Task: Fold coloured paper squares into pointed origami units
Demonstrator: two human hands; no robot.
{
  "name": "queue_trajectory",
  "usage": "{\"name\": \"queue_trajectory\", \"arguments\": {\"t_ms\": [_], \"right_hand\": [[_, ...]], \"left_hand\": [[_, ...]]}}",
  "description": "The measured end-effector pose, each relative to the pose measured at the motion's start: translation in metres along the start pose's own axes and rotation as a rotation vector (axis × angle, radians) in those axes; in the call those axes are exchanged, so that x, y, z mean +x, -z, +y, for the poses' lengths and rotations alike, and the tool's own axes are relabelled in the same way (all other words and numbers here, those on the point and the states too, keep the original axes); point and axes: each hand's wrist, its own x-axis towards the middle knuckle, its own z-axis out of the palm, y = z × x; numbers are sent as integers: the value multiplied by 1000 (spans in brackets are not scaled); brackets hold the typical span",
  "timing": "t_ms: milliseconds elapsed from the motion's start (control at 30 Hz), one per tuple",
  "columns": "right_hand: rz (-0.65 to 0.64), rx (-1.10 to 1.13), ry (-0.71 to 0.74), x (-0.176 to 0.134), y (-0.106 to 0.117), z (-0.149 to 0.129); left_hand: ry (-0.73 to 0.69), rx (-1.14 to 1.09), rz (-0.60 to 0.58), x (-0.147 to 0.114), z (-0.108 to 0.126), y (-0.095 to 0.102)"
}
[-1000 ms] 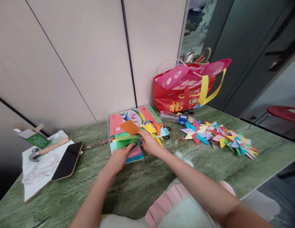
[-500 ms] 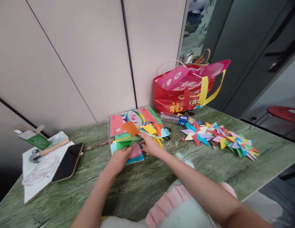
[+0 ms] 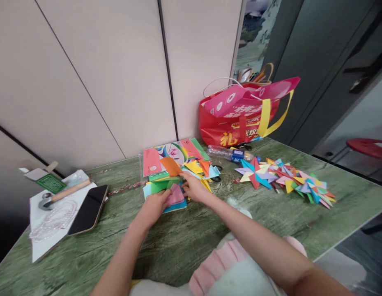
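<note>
A small pile of coloured paper lies in front of me, with light blue paper (image 3: 147, 190), folded green paper (image 3: 160, 186) and pink paper (image 3: 176, 195) showing. My left hand (image 3: 155, 204) is closed at the pile's near left side, its fingers on the green and pink pieces. From the right, my right hand (image 3: 192, 187) reaches in with curled fingers, and a creased orange paper (image 3: 170, 166) sticks up from its fingertips. Loose yellow folded pieces (image 3: 194, 166) lie just beyond that hand. Black-handled scissors (image 3: 216, 179) are partly hidden under paper.
Behind the pile rests a pink-covered paper pack (image 3: 152, 161). To the right are a plastic bottle (image 3: 222, 153), several paper stars (image 3: 255, 172) and a red bag (image 3: 231, 125). A phone (image 3: 88, 209), hammer (image 3: 66, 192), beads (image 3: 55, 222) and small box (image 3: 47, 181) sit left.
The orange paper has tilted slightly to the right at my right fingertips. Both hands stay at the pile, almost unmoved.
</note>
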Motion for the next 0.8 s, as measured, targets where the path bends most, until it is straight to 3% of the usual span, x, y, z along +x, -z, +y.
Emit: {"name": "queue_trajectory", "arguments": {"t_ms": [633,800], "right_hand": [[-48,420,-142,2,-3,-4],[-67,440,-125,2,-3,-1]], "left_hand": [[3,30,69,-3,6,2],[-8,7,85,-2,1,-1]]}}
